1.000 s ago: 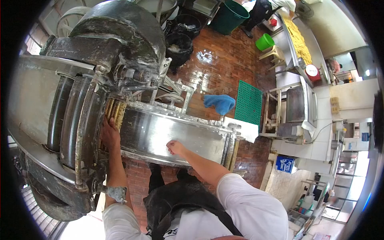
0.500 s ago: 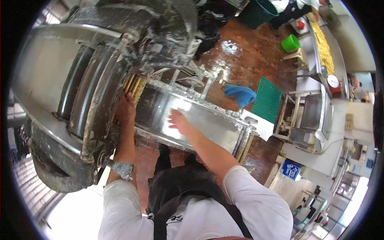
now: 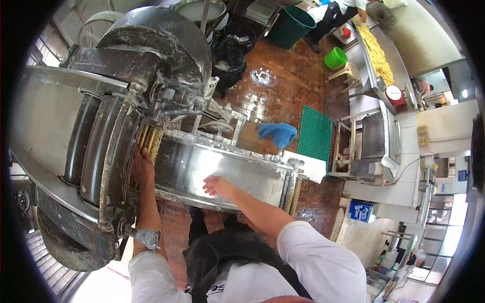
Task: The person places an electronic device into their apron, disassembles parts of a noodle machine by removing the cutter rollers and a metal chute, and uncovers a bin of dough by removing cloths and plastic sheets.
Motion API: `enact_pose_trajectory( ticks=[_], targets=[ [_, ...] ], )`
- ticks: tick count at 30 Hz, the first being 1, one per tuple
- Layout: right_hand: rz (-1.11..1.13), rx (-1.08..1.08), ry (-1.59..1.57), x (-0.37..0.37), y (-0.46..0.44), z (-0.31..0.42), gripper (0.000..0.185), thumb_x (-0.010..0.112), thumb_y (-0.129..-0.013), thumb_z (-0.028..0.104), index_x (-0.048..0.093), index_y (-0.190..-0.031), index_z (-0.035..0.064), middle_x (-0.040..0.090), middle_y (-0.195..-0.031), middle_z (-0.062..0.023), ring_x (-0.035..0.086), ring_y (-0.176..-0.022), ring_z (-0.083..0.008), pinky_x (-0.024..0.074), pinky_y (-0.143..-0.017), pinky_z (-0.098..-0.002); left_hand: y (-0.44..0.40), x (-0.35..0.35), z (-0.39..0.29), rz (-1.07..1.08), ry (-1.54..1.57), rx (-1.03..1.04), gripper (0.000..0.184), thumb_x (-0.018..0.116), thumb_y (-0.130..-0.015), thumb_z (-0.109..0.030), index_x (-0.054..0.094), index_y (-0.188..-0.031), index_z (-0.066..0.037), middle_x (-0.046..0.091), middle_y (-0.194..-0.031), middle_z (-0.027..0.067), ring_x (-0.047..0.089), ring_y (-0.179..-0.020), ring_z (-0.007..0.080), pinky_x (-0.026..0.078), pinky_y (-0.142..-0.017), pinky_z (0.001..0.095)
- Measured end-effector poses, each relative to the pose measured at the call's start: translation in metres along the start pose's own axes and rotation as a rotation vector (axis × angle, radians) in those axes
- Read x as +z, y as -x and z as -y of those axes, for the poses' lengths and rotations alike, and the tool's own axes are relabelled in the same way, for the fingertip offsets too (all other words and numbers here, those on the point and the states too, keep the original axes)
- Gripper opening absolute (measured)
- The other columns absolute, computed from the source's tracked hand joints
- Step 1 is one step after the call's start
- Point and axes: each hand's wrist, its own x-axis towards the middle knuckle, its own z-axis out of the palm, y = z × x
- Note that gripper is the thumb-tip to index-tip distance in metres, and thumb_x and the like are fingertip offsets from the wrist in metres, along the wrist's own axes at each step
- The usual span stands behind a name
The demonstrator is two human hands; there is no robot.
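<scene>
My left hand reaches in beside the dark roller machine, its fingertips at the ridged brass-coloured roller. Whether those fingers grip anything is hidden. Above the shiny metal conveyor surface hovers my right hand, fingers apart and holding nothing. Smooth steel rollers stand to the left of the brass one.
A blue cloth hangs by the conveyor's far edge, near a green mat. Black bins and a green bin stand behind. Another person leans by a table with yellow food.
My right hand has gone from loosely curled to open, moving slightly left over the metal surface. My left hand stays by the brass roller. The camera view swung and came back.
</scene>
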Motion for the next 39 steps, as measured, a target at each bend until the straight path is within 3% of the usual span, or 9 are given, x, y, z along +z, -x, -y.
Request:
enact_pose_trajectory(
  ticks=[7, 11, 13, 17, 29, 32, 35, 38, 39],
  targets=[
    [-0.234, 0.012, -0.049, 0.028, -0.004, -0.013, 0.049, 0.059, -0.096, 0.025, 0.044, -0.14, 0.0077, 0.062, -0.12, -0.0122, 0.063, -0.104, -0.0264, 0.054, -0.084, -0.0409, 0.003, -0.004, 0.007, 0.04, -0.075, -0.073, 0.059, 0.028, -0.104, -0.05, 0.035, -0.15, -0.013, 0.051, -0.14, 0.0162, 0.059, -0.113, 0.0396, 0.048, -0.094, 0.0549],
    [0.683, 0.176, 0.156, 0.11, 0.03, 0.048, 0.064, 0.062, -0.096, 0.028, 0.032, -0.15, 0.013, 0.06, -0.122, -0.0096, 0.063, -0.103, -0.023, 0.0564, -0.08, -0.0421, 0.002, -0.014, -0.011, 0.09, -0.009, -0.105, 0.057, 0.029, -0.104, -0.048, 0.034, -0.15, -0.014, 0.051, -0.139, 0.0165, 0.057, -0.115, 0.0406, 0.046, -0.096, 0.0554],
    [0.814, 0.143, 0.25, 0.136, 0.022, 0.04, 0.065, 0.061, -0.097, 0.031, 0.03, -0.151, 0.0146, 0.06, -0.119, -0.0084, 0.065, -0.097, -0.0211, 0.0577, -0.075, -0.0403, 0.002, -0.01, -0.009, 0.029, -0.029, -0.063, 0.057, 0.029, -0.104, -0.048, 0.035, -0.15, -0.014, 0.051, -0.139, 0.0165, 0.055, -0.118, 0.0399, 0.043, -0.099, 0.0553],
    [0.584, 0.164, 0.235, 0.157, 0.014, 0.032, 0.061, 0.058, -0.099, 0.033, 0.031, -0.151, 0.0169, 0.06, -0.112, -0.0064, 0.064, -0.088, -0.019, 0.0582, -0.07, -0.0387, -0.001, 0.006, 0.002, -0.265, -0.1, 0.123, 0.057, 0.033, -0.104, -0.048, 0.049, -0.14, -0.007, 0.064, -0.119, 0.0231, 0.064, -0.103, 0.0393, 0.052, -0.084, 0.05],
    [0.897, 0.156, 0.324, 0.18, 0.031, 0.05, 0.05, 0.051, -0.102, 0.028, 0.033, -0.148, 0.0197, 0.058, -0.111, -0.007, 0.062, -0.089, -0.0188, 0.0583, -0.07, -0.0379, 0.0, 0.01, 0.004, -0.304, -0.067, 0.155, 0.058, 0.033, -0.104, -0.047, 0.048, -0.139, -0.003, 0.064, -0.118, 0.0237, 0.062, -0.105, 0.0408, 0.049, -0.089, 0.0506],
    [0.895, 0.121, 0.323, 0.184, 0.029, 0.05, 0.05, 0.052, -0.101, 0.026, 0.034, -0.148, 0.0196, 0.058, -0.114, -0.0064, 0.061, -0.09, -0.0181, 0.0583, -0.07, -0.0375, 0.002, -0.003, -0.003, -0.047, 0.011, 0.015, 0.061, 0.031, -0.103, -0.052, 0.04, -0.147, -0.011, 0.049, -0.143, 0.0164, 0.047, -0.13, 0.0363, 0.034, -0.108, 0.0522],
    [0.872, 0.105, 0.337, 0.186, 0.027, 0.044, 0.05, 0.053, -0.1, 0.024, 0.036, -0.147, 0.0191, 0.058, -0.115, -0.0054, 0.061, -0.09, -0.0173, 0.058, -0.069, -0.0365, 0.001, -0.003, -0.003, -0.025, -0.001, -0.013, 0.061, 0.03, -0.103, -0.053, 0.041, -0.146, -0.011, 0.048, -0.143, 0.0166, 0.047, -0.13, 0.0364, 0.034, -0.107, 0.0526],
    [0.886, 0.097, 0.354, 0.187, 0.023, 0.041, 0.051, 0.055, -0.099, 0.023, 0.037, -0.147, 0.019, 0.058, -0.117, -0.0049, 0.061, -0.091, -0.0168, 0.0577, -0.069, -0.0352, 0.004, 0.003, -0.001, -0.285, -0.054, 0.136, 0.059, 0.032, -0.104, -0.049, 0.049, -0.138, -0.004, 0.064, -0.118, 0.0234, 0.062, -0.106, 0.0401, 0.048, -0.09, 0.0503],
    [0.885, 0.101, 0.356, 0.186, 0.022, 0.04, 0.052, 0.056, -0.099, 0.023, 0.037, -0.147, 0.0189, 0.058, -0.117, -0.0048, 0.061, -0.091, -0.0166, 0.0576, -0.069, -0.0347, 0.002, 0.003, 0.0, -0.197, -0.043, 0.085, 0.059, 0.032, -0.103, -0.05, 0.046, -0.141, -0.006, 0.059, -0.126, 0.0211, 0.057, -0.114, 0.0387, 0.043, -0.096, 0.0507]
  ],
)
